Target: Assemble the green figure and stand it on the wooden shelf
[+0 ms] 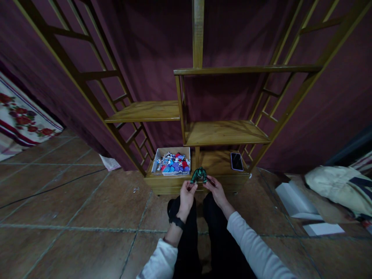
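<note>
Between both hands is a small dark green and black figurine (199, 175), held up in front of the shelf's low front edge. My left hand (187, 193) pinches its left side with thumb and fingers. On the other side, the fingers of my right hand (215, 190) are closed on its right edge. Just behind my left hand, a white cardboard box (155, 161) full of small colourful figurines (174, 162) stands on the bottom shelf. A phone (236, 161) with a purple edge lies on the same shelf to the right.
The wooden display shelf (226, 133) rises in front of me, with boards at several heights and a post (198, 35). At right on the tiled floor (95, 205) lie a white box (298, 199) and a pale bag (337, 188). A black cable (52, 188) runs along the left.
</note>
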`<state>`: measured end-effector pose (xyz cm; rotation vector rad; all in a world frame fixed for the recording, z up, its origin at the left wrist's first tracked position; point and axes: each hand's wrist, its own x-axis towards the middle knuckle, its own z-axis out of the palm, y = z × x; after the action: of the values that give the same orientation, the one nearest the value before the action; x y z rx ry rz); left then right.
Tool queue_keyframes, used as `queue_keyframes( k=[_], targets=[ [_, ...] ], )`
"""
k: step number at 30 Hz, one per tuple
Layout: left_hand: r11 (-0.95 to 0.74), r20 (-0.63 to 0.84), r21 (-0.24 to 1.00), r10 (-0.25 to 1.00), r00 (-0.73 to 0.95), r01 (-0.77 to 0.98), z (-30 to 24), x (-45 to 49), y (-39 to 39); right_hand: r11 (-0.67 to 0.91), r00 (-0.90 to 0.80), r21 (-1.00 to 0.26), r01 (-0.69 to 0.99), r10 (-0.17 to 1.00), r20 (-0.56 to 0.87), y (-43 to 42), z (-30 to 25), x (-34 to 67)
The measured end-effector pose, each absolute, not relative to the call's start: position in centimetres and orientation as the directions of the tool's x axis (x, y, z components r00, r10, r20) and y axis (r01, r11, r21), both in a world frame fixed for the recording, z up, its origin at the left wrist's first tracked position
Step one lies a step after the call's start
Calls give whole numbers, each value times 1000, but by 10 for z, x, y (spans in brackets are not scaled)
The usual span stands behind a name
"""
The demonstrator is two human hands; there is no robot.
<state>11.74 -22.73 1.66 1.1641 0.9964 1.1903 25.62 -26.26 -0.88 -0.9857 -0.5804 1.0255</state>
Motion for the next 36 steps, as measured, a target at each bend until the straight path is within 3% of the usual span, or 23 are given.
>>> queue_keyframes(
  k=[36],
  targets=[
    [37, -11, 980, 991, 134, -196, 2, 113, -213, 148, 390, -911, -385, 921, -15, -265, 2, 254]
  ],
)
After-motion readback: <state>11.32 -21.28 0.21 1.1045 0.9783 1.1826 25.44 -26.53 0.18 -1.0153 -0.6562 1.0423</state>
